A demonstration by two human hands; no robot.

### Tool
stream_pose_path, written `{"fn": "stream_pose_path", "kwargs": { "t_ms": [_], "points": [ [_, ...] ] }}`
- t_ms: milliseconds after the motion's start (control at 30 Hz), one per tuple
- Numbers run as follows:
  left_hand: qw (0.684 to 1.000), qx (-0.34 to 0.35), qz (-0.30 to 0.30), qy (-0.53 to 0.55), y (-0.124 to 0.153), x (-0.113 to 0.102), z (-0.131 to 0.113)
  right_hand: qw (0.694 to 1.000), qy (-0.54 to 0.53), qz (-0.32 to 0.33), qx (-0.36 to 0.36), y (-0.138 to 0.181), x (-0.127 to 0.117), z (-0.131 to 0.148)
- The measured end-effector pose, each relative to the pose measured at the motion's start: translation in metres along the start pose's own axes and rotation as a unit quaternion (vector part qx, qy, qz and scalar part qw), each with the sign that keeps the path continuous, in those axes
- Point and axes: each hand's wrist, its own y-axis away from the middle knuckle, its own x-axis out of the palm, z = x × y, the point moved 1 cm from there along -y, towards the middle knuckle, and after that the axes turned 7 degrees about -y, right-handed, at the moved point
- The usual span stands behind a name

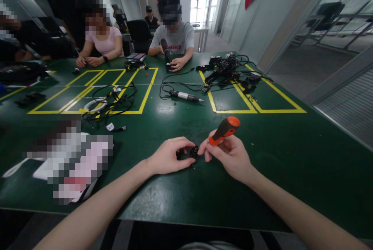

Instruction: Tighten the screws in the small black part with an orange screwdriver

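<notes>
My left hand (171,155) is curled around a small black part (194,151) with a round raised end, thumb and fingertips pressed to its sides just above the green table. In my right hand (229,156) is a screwdriver (224,130) with an orange and black handle. Its handle leans up and to the right out of my fingers. The shaft and tip of the screwdriver are hidden behind my fingers. My right fingertips are close beside the black part; whether they touch it I cannot tell.
A silver and black electric screwdriver (186,96) with a cord lies ahead. Tangled black cables (227,71) are heaped at the far right, and a looped cable bundle (112,102) lies left. Phone-like items (84,168) lie near my left arm. A person (175,36) works opposite, another (103,40) further left.
</notes>
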Motion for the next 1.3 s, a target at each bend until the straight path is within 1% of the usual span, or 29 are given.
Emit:
{"fn": "stream_pose_path", "kwargs": {
  "t_ms": [167,333,500,667,767,900,1067,1167,1300],
  "points": [
    [1.0,0.002,-0.001,0.001,-0.0004,0.0008,-0.0002,0.999,0.044,0.004,-0.009,-0.0013,-0.0016,0.0033],
    [1.0,-0.002,-0.002,0.0,0.0,0.0013,-0.0001,0.998,0.056,0.009,-0.005,-0.0019,-0.0021,0.0059],
    [1.0,-0.004,0.0,0.006,0.0005,-0.0001,-0.0011,1.0,0.029,0.007,0.008,-0.0029,-0.0014,0.0038],
    [1.0,-0.001,0.002,-0.001,0.0,-0.0005,-0.0017,1.0,-0.012,0.001,0.003,-0.0015,-0.0012,-0.0002],
    [1.0,-0.005,0.001,-0.005,-0.0003,0.0001,-0.0014,1.0,0.001,-0.011,0.011,-0.0008,-0.0014,-0.0007],
    [1.0,-0.005,0.001,-0.002,0.0001,0.0011,-0.0006,0.999,0.036,-0.007,0.002,-0.0021,-0.0025,0.0038],
    [1.0,0.003,0.0,-0.002,0.0001,0.001,-0.0002,0.999,0.049,0.004,0.005,-0.0034,-0.0036,0.0073],
    [1.0,0.004,0.0,0.001,-0.0005,0.0002,-0.001,1.0,0.029,0.011,-0.004,-0.003,-0.0028,0.0057],
    [1.0,0.004,0.0,-0.002,-0.0009,-0.0001,-0.001,1.0,0.0,0.004,-0.004,-0.0021,-0.0012,0.0028]
  ]
}}
